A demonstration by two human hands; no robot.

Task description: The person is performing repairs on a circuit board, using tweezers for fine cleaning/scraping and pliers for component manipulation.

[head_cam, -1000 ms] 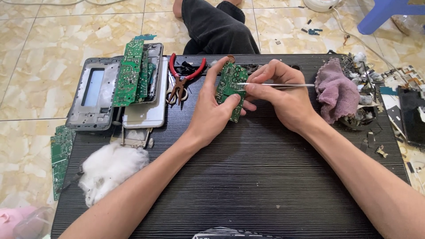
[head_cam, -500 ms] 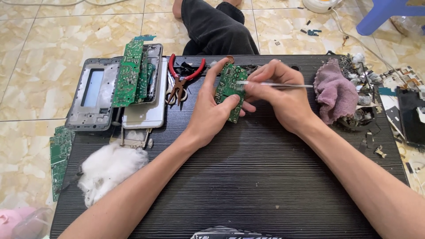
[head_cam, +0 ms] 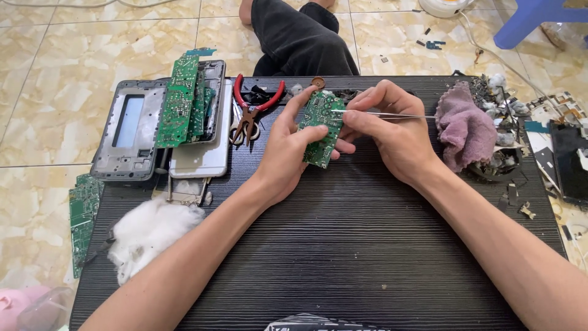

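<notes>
Board (head_cam: 321, 127): green, above the black table (head_cam: 343, 257) — left hand (head_cam: 288, 150) clasps its edge.
Tweezers (head_cam: 392, 115): pinched in right hand (head_cam: 392, 132).
Tip: brace both wrists — light, steady touches.

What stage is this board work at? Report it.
Done: grey device frames lie opened, with long green circuit boards pulled out and stacked on them. In hand: the left hand holds a small green circuit board while the right hand works thin metal tweezers at it. Left: cannot tell.
</notes>
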